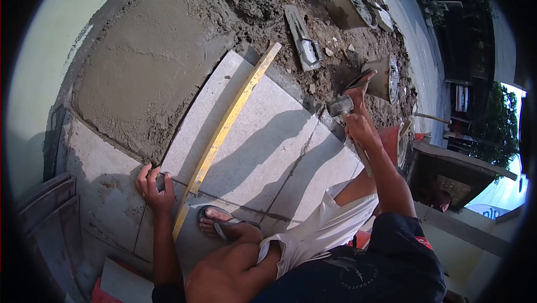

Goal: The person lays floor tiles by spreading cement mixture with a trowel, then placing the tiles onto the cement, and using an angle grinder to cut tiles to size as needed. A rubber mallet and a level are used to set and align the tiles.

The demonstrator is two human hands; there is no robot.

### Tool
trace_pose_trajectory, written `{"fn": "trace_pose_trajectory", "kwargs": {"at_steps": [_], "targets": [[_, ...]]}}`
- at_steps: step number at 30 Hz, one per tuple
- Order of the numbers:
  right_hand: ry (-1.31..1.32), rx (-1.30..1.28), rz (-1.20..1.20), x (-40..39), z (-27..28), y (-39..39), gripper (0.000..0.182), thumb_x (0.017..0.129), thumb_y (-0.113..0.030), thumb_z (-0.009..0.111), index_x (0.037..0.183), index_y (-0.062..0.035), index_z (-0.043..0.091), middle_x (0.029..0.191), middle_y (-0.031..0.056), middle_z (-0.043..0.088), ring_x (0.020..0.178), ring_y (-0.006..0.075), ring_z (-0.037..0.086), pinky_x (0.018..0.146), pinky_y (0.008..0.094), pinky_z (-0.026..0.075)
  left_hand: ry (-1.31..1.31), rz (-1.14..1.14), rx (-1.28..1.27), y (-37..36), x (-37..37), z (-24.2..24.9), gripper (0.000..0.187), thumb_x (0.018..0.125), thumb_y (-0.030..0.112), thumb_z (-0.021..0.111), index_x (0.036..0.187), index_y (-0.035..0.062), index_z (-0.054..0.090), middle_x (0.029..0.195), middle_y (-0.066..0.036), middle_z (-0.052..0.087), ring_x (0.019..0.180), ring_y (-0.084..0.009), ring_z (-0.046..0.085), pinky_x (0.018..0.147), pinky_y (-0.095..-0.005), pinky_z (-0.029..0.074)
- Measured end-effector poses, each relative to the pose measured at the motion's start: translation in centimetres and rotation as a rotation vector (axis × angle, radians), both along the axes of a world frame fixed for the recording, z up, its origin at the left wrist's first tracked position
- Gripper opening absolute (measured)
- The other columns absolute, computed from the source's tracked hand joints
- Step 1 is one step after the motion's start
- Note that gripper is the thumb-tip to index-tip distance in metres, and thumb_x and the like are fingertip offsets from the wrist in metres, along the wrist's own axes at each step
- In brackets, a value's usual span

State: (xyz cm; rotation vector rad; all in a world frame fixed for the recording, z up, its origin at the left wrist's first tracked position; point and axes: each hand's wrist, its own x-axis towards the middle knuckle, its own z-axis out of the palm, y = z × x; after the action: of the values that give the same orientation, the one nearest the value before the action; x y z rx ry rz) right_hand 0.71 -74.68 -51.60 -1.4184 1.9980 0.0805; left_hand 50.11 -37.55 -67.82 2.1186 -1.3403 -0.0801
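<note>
My right hand (361, 129) is wrapped round the handle of a mallet (339, 105), whose thick grey head is raised near my right foot. Beside a tile joint, at the edge of the wet mortar (140, 62), my left hand (155, 190) rests with fingers bent and apart, its fingertips touching the corner of a floor tile (106, 185). A long yellow straightedge (232, 116) lies slantwise over the pale laid tiles (268, 129), between my two hands. The underside of my left fingers is hidden.
A mortar-smeared trowel (305, 43) lies on rough soil beyond the tiles. Two dirty buckets (348, 9) lie tipped at the upper right. A pale wall (45, 68) borders the mortar on the left, with stacked dark panels (53, 230) below. My sandalled foot (226, 223) stands beside the straightedge.
</note>
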Motion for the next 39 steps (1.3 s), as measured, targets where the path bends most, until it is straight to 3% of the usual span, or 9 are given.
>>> {"fn": "trace_pose_trajectory", "kwargs": {"at_steps": [4,6,17,20,22,25,28,34,39], "targets": [[0.155,0.052,0.784,-1.7,0.3,-1.1,0.033,0.104,-0.027,0.052,0.098,0.0031,0.065,0.077,0.021,0.067,0.072,0.0401,0.068,0.066,0.0485,0.055,0.01,0.019,0.017,-0.1,-0.1,0.1,0.033,0.085,0.014,0.076,0.115,0.0068,0.066,0.13,-0.016,0.062,0.119,-0.0377,0.059,0.102,-0.0543,0.043],[0.205,0.159,0.409,-1.4,0.5,-1.1,0.031,0.103,-0.024,0.051,0.096,0.0025,0.065,0.088,0.0238,0.069,0.085,0.0431,0.069,0.07,0.0518,0.054,0.01,0.019,0.039,0.1,-0.1,0.3,0.032,0.085,0.014,0.076,0.115,0.0068,0.066,0.129,-0.016,0.062,0.118,-0.0375,0.059,0.102,-0.0539,0.044],[0.208,0.09,0.408,-5.0,-3.3,-0.8,0.034,0.102,-0.027,0.055,0.103,0.0024,0.072,0.098,0.027,0.072,0.096,0.044,0.069,0.084,0.0496,0.052,0.049,0.059,0.097,-0.3,-0.3,0.8,0.026,0.085,0.015,0.075,0.109,0.0058,0.069,0.126,-0.015,0.063,0.116,-0.037,0.059,0.103,-0.0536,0.042],[0.451,-0.418,1.45,-10.5,-7.3,-1.6,0.034,0.102,-0.026,0.056,0.1,0.0035,0.071,0.092,0.0268,0.071,0.092,0.044,0.069,0.083,0.0495,0.051,0.043,0.062,0.107,-0.3,-0.4,0.8,0.026,0.085,0.015,0.075,0.109,0.0057,0.069,0.126,-0.014,0.063,0.116,-0.037,0.059,0.103,-0.0533,0.042],[0.194,0.172,0.547,-2.9,-1.4,-1.9,0.034,0.102,-0.026,0.055,0.094,0.0041,0.069,0.086,0.0264,0.069,0.087,0.0453,0.068,0.081,0.0516,0.05,0.047,0.066,0.101,-0.2,-0.4,0.7,0.026,0.085,0.015,0.075,0.109,0.0059,0.069,0.127,-0.014,0.063,0.117,-0.0369,0.059,0.102,-0.0532,0.042],[0.198,-0.182,0.519,-3.3,-3.1,-2.0,0.035,0.102,-0.025,0.054,0.09,0.0043,0.067,0.087,0.027,0.068,0.087,0.0466,0.067,0.082,0.0529,0.05,0.051,0.068,0.096,-0.3,-0.4,0.5,0.027,0.085,0.016,0.075,0.109,0.0061,0.069,0.127,-0.014,0.063,0.117,-0.0367,0.058,0.102,-0.0529,0.042],[0.228,0.138,0.691,-3.8,-3.3,-2.0,0.034,0.102,-0.026,0.054,0.092,0.0036,0.067,0.091,0.028,0.069,0.089,0.0483,0.067,0.083,0.0536,0.05,0.04,0.058,0.095,-0.1,-0.2,0.5,0.027,0.085,0.016,0.076,0.109,0.0061,0.069,0.128,-0.014,0.063,0.116,-0.0365,0.058,0.102,-0.0526,0.042],[0.146,-0.047,0.819,-4.1,-3.7,-2.3,0.033,0.103,-0.026,0.053,0.095,0.0022,0.068,0.092,0.0296,0.068,0.093,0.0501,0.065,0.085,0.0538,0.05,0.049,0.067,0.097,-0.2,-0.3,0.6,0.028,0.085,0.017,0.076,0.11,0.0059,0.069,0.128,-0.014,0.063,0.117,-0.0362,0.058,0.102,-0.0522,0.042],[0.163,-0.03,0.563,-3.1,-3.5,-1.4,0.036,0.103,-0.029,0.054,0.096,0.0031,0.068,0.093,0.0308,0.068,0.093,0.0521,0.065,0.083,0.0552,0.05,0.048,0.075,0.103,-0.3,-0.4,0.5,0.028,0.085,0.017,0.076,0.11,0.0061,0.068,0.128,-0.014,0.063,0.117,-0.0362,0.059,0.102,-0.0527,0.042]]}}
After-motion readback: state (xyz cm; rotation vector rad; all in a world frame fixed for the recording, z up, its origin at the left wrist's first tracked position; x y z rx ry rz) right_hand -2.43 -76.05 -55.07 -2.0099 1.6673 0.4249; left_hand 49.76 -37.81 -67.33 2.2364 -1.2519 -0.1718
